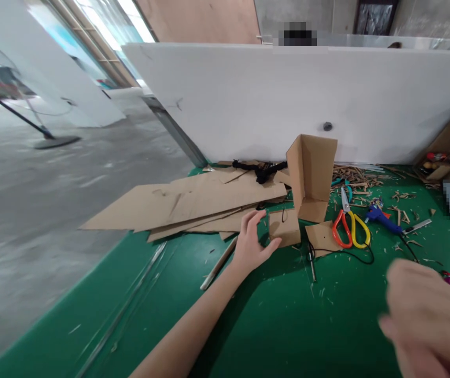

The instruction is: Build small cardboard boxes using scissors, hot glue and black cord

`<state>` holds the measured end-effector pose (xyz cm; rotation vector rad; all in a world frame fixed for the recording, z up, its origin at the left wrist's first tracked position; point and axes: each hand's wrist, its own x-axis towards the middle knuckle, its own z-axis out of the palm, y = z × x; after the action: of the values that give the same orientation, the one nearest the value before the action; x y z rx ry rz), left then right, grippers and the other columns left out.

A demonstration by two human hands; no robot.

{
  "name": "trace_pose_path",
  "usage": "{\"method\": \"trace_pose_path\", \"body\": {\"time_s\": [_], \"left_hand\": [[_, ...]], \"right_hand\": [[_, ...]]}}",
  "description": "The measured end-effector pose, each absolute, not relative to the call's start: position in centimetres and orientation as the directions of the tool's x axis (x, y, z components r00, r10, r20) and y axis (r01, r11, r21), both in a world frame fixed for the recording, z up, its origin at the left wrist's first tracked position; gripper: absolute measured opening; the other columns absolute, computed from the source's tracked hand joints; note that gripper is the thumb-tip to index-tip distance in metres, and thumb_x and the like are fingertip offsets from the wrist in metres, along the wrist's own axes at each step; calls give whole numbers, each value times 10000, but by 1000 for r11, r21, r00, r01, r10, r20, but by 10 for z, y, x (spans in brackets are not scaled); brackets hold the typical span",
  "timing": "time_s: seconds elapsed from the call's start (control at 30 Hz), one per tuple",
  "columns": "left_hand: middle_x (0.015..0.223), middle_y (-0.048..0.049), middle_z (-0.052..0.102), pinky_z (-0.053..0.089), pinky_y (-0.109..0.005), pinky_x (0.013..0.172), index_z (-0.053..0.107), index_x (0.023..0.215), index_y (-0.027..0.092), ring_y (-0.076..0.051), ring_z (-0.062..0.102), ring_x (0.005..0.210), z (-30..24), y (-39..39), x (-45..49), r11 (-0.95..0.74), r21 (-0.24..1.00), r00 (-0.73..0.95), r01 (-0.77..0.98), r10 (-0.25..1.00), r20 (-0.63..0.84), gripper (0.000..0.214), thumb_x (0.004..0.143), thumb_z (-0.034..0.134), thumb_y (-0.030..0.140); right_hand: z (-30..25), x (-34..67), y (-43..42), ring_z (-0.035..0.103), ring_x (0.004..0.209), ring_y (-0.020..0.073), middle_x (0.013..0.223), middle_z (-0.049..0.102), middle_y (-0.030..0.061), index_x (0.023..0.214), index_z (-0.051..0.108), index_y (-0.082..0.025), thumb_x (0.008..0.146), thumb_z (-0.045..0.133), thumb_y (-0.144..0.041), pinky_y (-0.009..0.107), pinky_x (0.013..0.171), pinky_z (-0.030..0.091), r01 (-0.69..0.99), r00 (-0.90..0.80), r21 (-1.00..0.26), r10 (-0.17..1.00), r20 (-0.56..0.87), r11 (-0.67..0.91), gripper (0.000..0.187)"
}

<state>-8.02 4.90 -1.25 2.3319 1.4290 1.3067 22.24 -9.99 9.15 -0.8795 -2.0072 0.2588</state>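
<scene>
My left hand (252,244) reaches over the green tabletop, thumb and fingers apart. Its fingertips are by the left edge of a small cardboard square (285,231) with a thin black loop on it; whether they touch I cannot tell. Behind that square an angled cardboard piece (314,173) stands upright. To its right lies a second cardboard square (318,237), with a black cord across it. Scissors (350,226) with one red and one yellow handle overlap this square. My right hand (425,310) is at the lower right, smeared by motion, its fingers not clear.
Flat cardboard sheets (193,202) are stacked at the left, near a wooden stick (217,265). A blue glue gun (384,218), a knife blade (417,226) and cardboard scraps (353,178) lie right. A white partition (248,105) bounds the back of the green table (130,315).
</scene>
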Motion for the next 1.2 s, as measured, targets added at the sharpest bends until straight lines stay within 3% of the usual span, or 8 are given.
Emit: {"method": "trace_pose_path", "body": {"time_s": [0.07, 0.17, 0.43, 0.67, 0.87, 0.97, 1.1, 1.2], "left_hand": [[1423, -192, 410, 464, -525, 1048, 298, 1465, 210, -363, 461, 1342, -13, 52, -79, -537, 601, 172, 592, 812, 557, 823, 795, 711, 451], [1433, -193, 456, 440, -548, 1075, 223, 1495, 226, -333, 528, 1301, -13, 55, -78, -444, 773, 176, 454, 895, 410, 893, 794, 719, 469], [1348, -162, 504, 503, -515, 1002, 268, 1490, 265, -329, 581, 1221, -11, 45, -77, -394, 862, 208, 319, 916, 342, 940, 743, 734, 596], [1368, -175, 526, 505, -527, 1021, 336, 1485, 266, -368, 562, 1262, -4, 34, -69, -458, 834, 441, 309, 846, 300, 944, 718, 762, 614], [1435, -176, 507, 466, -554, 1069, 290, 1530, 274, -386, 534, 1300, 6, 34, -77, -476, 773, 462, 419, 845, 269, 1021, 698, 785, 599], [1426, -183, 530, 460, -539, 1066, 303, 1529, 255, -381, 524, 1311, 16, 37, -83, -502, 772, 496, 390, 821, 283, 971, 750, 660, 711], [1191, -166, 661, 557, -432, 865, 539, 1311, 183, -301, 663, 1068, 33, 48, -103, -377, 737, 205, 561, 926, 318, 622, 932, 375, 648], [967, -138, 697, 546, -448, 788, 616, 1107, 148, -300, 685, 861, 43, 55, -131, -185, 466, 63, 865, 962, 265, 474, 903, 447, 542]], "right_hand": [[75, 221, -71, 469, 469, 137, 523, 525, -25, 747, 621, -246, 866, 560, -167, 306, 482, 373, 534, -315, -342, 558, 768, 773, 155], [39, 225, -36, 556, 537, 139, 639, 641, 11, 848, 645, -203, 905, 536, -170, 290, 512, 405, 659, -490, -97, 523, 697, 746, 128], [0, 235, -17, 676, 899, 242, 1026, 721, 133, 1231, 584, -131, 969, 487, -336, 372, 767, 546, 710, -529, -173, 678, 510, 683, 347], [8, 237, -9, 546, 1176, 334, 1284, 623, 155, 1302, 571, -159, 952, 511, -439, 516, 987, 451, 803, -515, -142, 794, 324, 578, 452], [-2, 243, 2, 569, 1108, 306, 1253, 617, 147, 1339, 549, -173, 1006, 408, -402, 472, 949, 471, 874, -409, -150, 867, 286, 462, 429], [-7, 245, 4, 580, 1095, 302, 1219, 629, 144, 1305, 573, -179, 1003, 426, -386, 460, 936, 476, 877, -402, -143, 864, 304, 458, 395], [-8, 243, 3, 581, 1097, 307, 1190, 645, 142, 1290, 582, -189, 1002, 431, -381, 467, 922, 477, 873, -409, -132, 852, 326, 469, 378], [-8, 241, 2, 577, 1097, 309, 1175, 653, 138, 1302, 576, -187, 1005, 424, -386, 467, 924, 472, 873, -416, -117, 847, 330, 474, 389]]}}
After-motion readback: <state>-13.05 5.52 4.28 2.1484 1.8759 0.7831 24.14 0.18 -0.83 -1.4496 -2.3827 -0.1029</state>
